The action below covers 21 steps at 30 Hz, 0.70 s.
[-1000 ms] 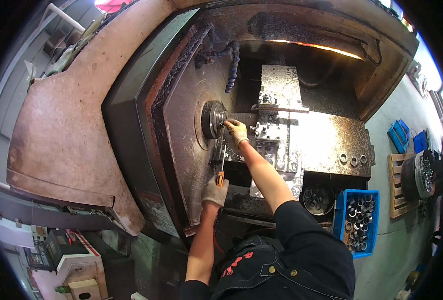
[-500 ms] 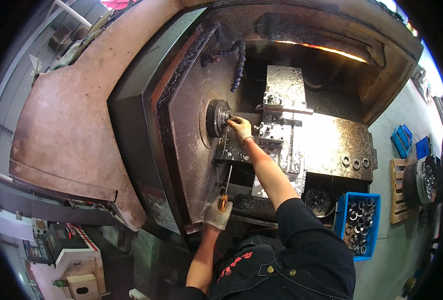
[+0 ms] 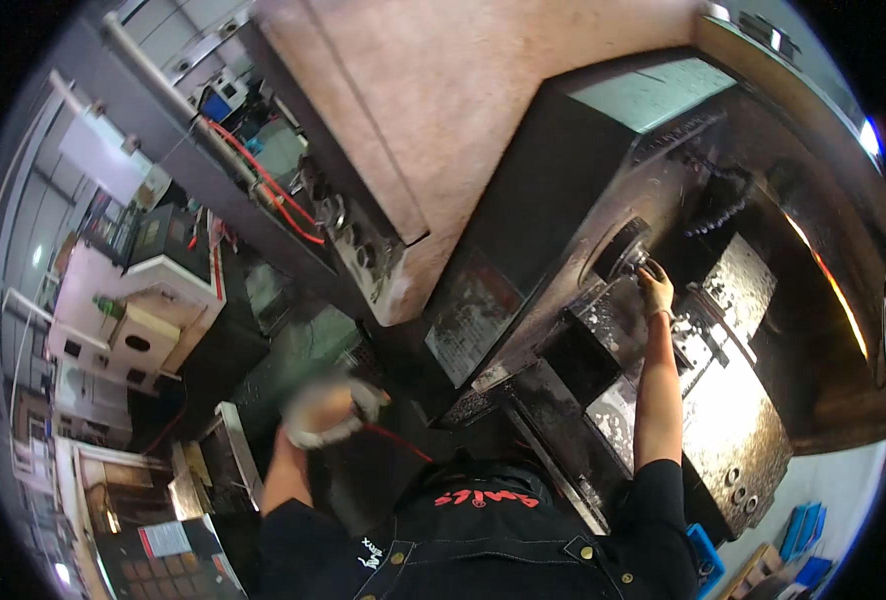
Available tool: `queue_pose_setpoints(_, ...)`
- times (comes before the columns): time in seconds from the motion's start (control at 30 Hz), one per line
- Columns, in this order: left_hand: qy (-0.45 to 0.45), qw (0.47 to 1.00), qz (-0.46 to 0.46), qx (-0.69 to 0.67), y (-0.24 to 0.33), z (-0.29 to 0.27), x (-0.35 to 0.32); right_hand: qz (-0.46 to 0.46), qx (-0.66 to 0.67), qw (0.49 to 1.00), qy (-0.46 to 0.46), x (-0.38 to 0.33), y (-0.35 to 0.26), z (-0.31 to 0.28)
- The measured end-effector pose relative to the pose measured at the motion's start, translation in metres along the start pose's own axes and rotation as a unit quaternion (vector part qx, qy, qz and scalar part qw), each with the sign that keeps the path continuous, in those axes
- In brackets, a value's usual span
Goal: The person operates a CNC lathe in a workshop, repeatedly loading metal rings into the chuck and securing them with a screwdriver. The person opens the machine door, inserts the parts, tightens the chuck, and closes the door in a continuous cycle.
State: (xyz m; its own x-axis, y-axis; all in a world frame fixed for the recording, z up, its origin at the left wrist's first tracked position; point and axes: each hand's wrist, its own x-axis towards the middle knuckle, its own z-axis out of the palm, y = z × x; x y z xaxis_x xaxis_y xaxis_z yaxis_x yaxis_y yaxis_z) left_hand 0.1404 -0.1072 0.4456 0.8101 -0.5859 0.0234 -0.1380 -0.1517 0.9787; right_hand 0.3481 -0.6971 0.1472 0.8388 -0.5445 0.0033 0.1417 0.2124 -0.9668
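My right hand (image 3: 655,287), in a light glove, reaches into the lathe, its fingers closed at the face of the dark round chuck (image 3: 619,250). They pinch at a shiny round metal part (image 3: 637,259) at the chuck's centre; the fingers hide some of it. My left hand (image 3: 325,412), also gloved, is off to the left, away from the machine and above the floor. It is smeared, so its fingers and anything in them cannot be made out. The orange-handled screwdriver seen earlier in that hand cannot be made out now.
Several metal rings (image 3: 740,494) lie on the lathe's flat bed cover. The machine's large pale door (image 3: 433,110) and dark housing edge (image 3: 533,220) stand left of the chuck. A blue crate (image 3: 704,556) is at lower right. Another pale machine (image 3: 143,320) stands at left.
The view has turned left. My left hand has swung from beside the lathe out to the left, and its screwdriver no longer shows. My right hand stays at the chuck.
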Motion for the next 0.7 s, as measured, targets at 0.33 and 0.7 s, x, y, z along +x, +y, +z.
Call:
queue_pose_setpoints(0.33, 0.128, 0.869, 0.038, 0.476, -0.006, -0.094, 0.054, 0.124, 0.047, 0.991, 0.031, 0.0, 0.001, 0.016)
queue_pose_setpoints(0.7, 0.104, 0.874, -0.024, 0.473, -0.065, -0.122, 0.076, 0.087, -0.077, 0.993, 0.033, -0.023, -0.015, 0.022)
